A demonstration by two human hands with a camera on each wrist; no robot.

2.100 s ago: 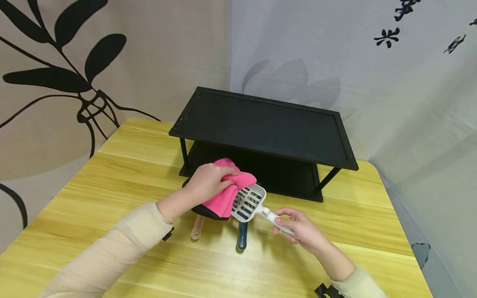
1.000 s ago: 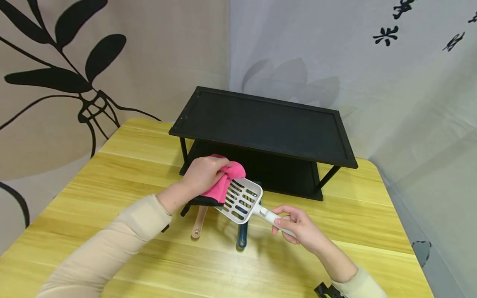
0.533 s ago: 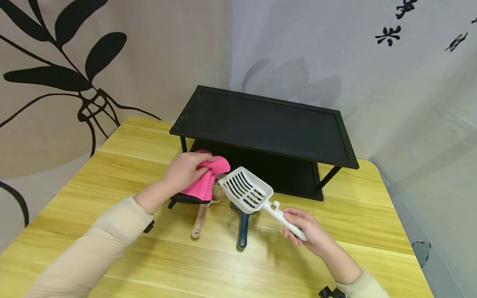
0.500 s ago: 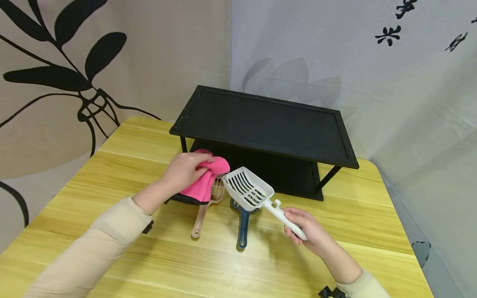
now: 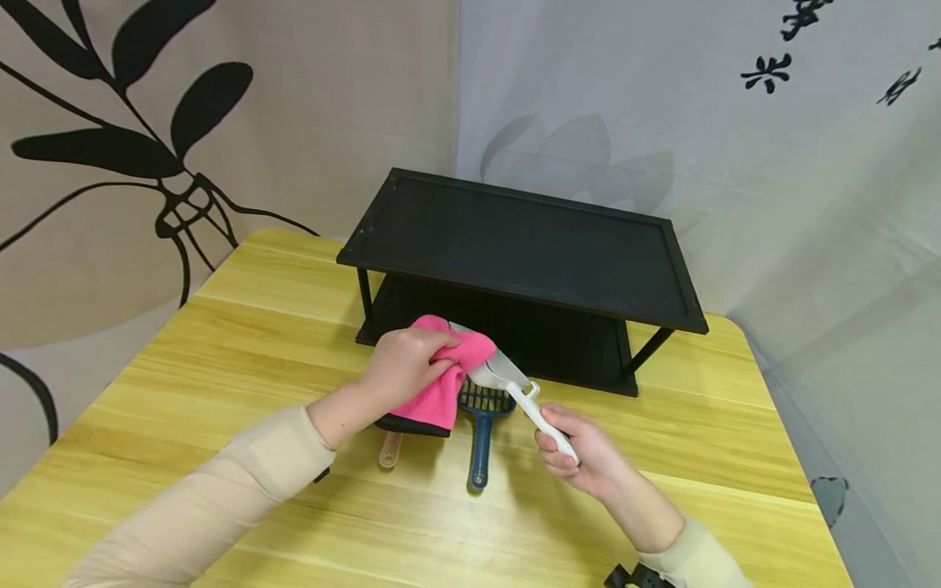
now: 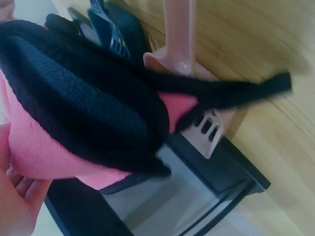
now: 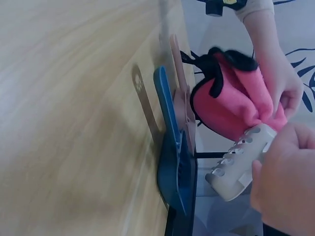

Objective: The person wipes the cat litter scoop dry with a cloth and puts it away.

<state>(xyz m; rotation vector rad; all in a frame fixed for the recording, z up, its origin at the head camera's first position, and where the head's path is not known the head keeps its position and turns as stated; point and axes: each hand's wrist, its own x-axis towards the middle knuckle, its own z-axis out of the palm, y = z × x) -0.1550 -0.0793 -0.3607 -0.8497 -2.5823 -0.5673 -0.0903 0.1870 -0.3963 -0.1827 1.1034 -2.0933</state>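
In the head view, the wooden surface [image 5: 243,359] is stretching out past both hands, its left and right edges lying well apart from the work, while the two-tier black shelf [image 5: 515,245] is bounding the room at the back. The shelf's lower front edge is running near the blue scoop [image 5: 481,441]. The left hand [image 5: 400,359] is pinching a pink cloth [image 5: 430,404]; the right hand [image 5: 588,453] is gripping the white scoop [image 5: 542,420] by its handle, in front of the shelf. The white scoop is tilting nearly edge-on, the cloth touching its bowl and hiding part of it.

In the left wrist view, a blurred black strip [image 6: 236,93] is reaching sideways across the peach scoop [image 6: 179,39], whose slotted end is lying near the shelf's edge. The cloth is showing a dark side with black trim.

In the right wrist view, the white scoop's bowl is standing apart from the blue scoop, which is lying on the surface. Rounded slots are lining the white bowl; the right hand is hiding the handle.
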